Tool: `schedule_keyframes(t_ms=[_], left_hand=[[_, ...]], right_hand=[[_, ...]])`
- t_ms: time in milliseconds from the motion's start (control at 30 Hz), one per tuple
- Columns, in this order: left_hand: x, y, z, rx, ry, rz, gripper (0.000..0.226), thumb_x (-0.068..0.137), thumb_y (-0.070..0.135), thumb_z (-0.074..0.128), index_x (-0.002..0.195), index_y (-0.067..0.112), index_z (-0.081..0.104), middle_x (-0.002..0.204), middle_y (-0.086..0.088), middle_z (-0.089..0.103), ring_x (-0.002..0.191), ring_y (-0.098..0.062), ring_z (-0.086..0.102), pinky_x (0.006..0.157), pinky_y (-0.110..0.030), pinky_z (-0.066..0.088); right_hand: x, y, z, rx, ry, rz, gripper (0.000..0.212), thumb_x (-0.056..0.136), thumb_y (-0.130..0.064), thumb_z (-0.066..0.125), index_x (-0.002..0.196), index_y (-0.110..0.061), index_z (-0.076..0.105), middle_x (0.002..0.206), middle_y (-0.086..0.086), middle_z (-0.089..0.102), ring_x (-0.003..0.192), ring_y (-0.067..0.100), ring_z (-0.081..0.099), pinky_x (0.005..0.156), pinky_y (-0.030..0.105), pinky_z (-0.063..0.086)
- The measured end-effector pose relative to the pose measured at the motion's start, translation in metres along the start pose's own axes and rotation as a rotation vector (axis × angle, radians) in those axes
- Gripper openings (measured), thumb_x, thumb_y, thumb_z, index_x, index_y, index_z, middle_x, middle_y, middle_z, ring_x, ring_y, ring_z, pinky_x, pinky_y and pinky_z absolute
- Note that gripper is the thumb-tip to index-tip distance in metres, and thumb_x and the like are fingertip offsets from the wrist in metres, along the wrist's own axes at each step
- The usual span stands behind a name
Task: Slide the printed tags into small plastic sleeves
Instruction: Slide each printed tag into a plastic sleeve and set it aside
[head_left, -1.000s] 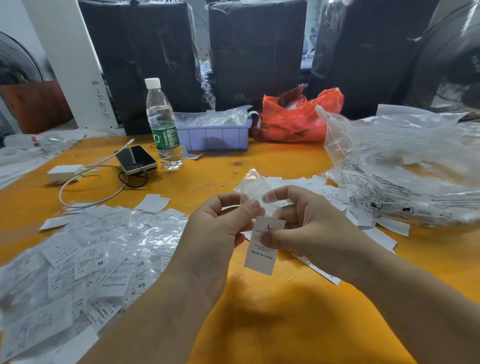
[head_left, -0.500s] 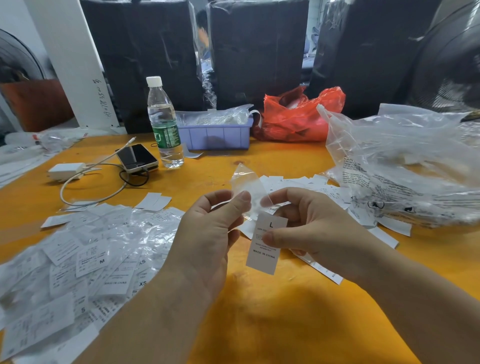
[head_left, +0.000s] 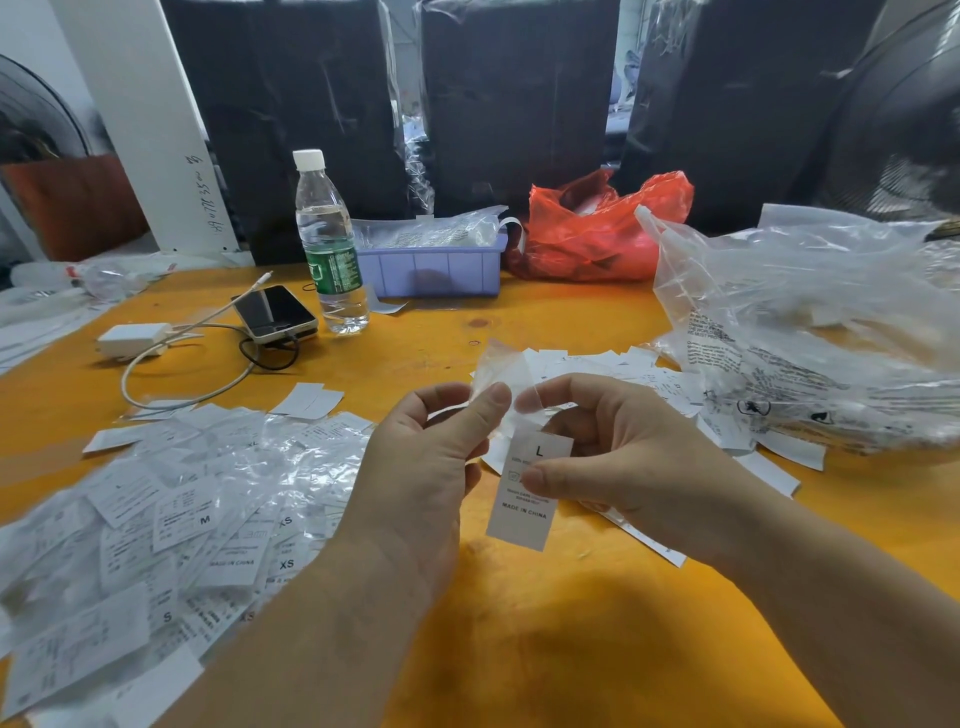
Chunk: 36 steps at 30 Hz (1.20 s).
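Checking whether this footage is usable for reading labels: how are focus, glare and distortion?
Head view: the tag pinched by the right hand is sharp, its "L" readable; glare whitens the plastic-covered pile at left; wide-angle bending curves the bottle and frame edges; soft shadow falls on the table under the arms.

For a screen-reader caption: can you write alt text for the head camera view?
Over an orange table, the right hand pinches a white tag marked L, while the left hand pinches a clear plastic sleeve above it. Sleeved tags lie heaped at left, loose tags at right.
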<state>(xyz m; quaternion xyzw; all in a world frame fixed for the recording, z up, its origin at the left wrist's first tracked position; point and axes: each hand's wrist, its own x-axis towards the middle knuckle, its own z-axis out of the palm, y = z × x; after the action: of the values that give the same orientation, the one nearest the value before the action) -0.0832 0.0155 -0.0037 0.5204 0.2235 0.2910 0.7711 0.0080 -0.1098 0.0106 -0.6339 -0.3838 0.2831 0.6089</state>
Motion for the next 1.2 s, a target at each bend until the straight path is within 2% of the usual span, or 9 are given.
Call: schedule_keyframes(t_ms=[100,267,400,500,667,800,900,1100,1200], left_hand=[[0.0004,-0.0009,-0.0003,-0.005,0.006,-0.005,0.054,0.041,0.042,0.079,0.09,0.023,0.066,0.076,0.005,0.066,0.077,-0.016,0.054,0.073,-0.031,0.042],[0.0018,-0.0017,-0.0022,-0.026,-0.005,-0.018,0.043,0.046,0.041,0.078,0.083,0.022,0.069,0.064,0.009,0.066,0.076,-0.015,0.052,0.076,-0.032,0.043],[0.0025,-0.002,-0.0023,-0.027,-0.009,-0.027,0.039,0.041,0.044,0.079,0.072,0.022,0.071,0.064,0.007,0.067,0.076,-0.016,0.053,0.076,-0.033,0.042],[0.0034,-0.003,-0.0016,-0.033,0.002,-0.033,0.038,0.043,0.041,0.079,0.074,0.021,0.067,0.063,0.007,0.067,0.072,-0.016,0.052,0.072,-0.032,0.041],[0.0034,-0.0034,-0.0005,-0.062,-0.009,-0.054,0.027,0.05,0.037,0.079,0.068,0.021,0.067,0.063,0.005,0.067,0.068,-0.014,0.053,0.07,-0.031,0.042],[0.0022,-0.0036,0.0001,-0.082,-0.031,-0.066,0.029,0.054,0.035,0.077,0.075,0.019,0.065,0.063,0.003,0.066,0.069,-0.017,0.053,0.081,-0.04,0.044],[0.0015,-0.003,0.0013,-0.079,-0.035,-0.068,0.028,0.057,0.036,0.076,0.076,0.018,0.065,0.064,0.003,0.065,0.07,-0.018,0.052,0.082,-0.042,0.042],[0.0009,-0.003,0.0017,-0.069,-0.037,-0.072,0.03,0.058,0.039,0.074,0.074,0.016,0.065,0.067,0.002,0.064,0.078,-0.023,0.053,0.082,-0.044,0.044],[0.0002,-0.0024,0.0016,-0.055,-0.05,-0.079,0.027,0.061,0.039,0.073,0.072,0.016,0.065,0.066,0.001,0.064,0.072,-0.021,0.057,0.078,-0.043,0.046]], right_hand=[[-0.0002,0.0003,-0.0009,0.004,-0.025,0.008,0.042,0.075,0.008,0.074,0.109,-0.012,0.061,0.085,0.022,0.069,0.09,0.051,0.063,0.075,0.052,0.045],[-0.001,0.0008,-0.0005,0.073,-0.105,0.025,0.048,0.068,0.005,0.075,0.11,-0.01,0.059,0.083,0.02,0.068,0.08,0.028,0.07,0.07,0.03,0.057],[-0.0007,0.0017,-0.0006,0.08,-0.116,0.02,0.045,0.074,0.013,0.072,0.11,-0.01,0.059,0.086,0.023,0.069,0.081,0.029,0.07,0.069,0.029,0.058],[-0.001,0.0007,-0.0005,0.067,-0.109,0.022,0.047,0.074,0.012,0.072,0.112,-0.01,0.058,0.09,0.027,0.068,0.081,0.029,0.071,0.067,0.027,0.056],[-0.0009,0.0009,0.0015,0.074,-0.09,0.022,0.047,0.073,0.012,0.071,0.113,-0.008,0.057,0.084,0.02,0.069,0.079,0.028,0.069,0.064,0.025,0.055],[-0.0019,-0.0004,0.0029,0.107,-0.09,0.033,0.046,0.075,0.015,0.069,0.114,-0.005,0.056,0.074,0.01,0.069,0.065,0.014,0.068,0.053,0.016,0.048],[-0.0031,-0.001,0.0036,0.119,-0.118,0.037,0.045,0.078,0.018,0.067,0.117,0.0,0.054,0.069,0.005,0.068,0.055,0.006,0.063,0.047,0.01,0.043],[-0.0027,0.0004,0.0032,0.114,-0.128,0.015,0.042,0.077,0.016,0.067,0.114,-0.003,0.056,0.07,0.004,0.07,0.059,0.007,0.066,0.049,0.011,0.046],[-0.0021,0.0023,0.0033,0.105,-0.098,-0.001,0.042,0.077,0.016,0.068,0.112,-0.005,0.057,0.073,0.006,0.07,0.065,0.012,0.068,0.053,0.013,0.048]])
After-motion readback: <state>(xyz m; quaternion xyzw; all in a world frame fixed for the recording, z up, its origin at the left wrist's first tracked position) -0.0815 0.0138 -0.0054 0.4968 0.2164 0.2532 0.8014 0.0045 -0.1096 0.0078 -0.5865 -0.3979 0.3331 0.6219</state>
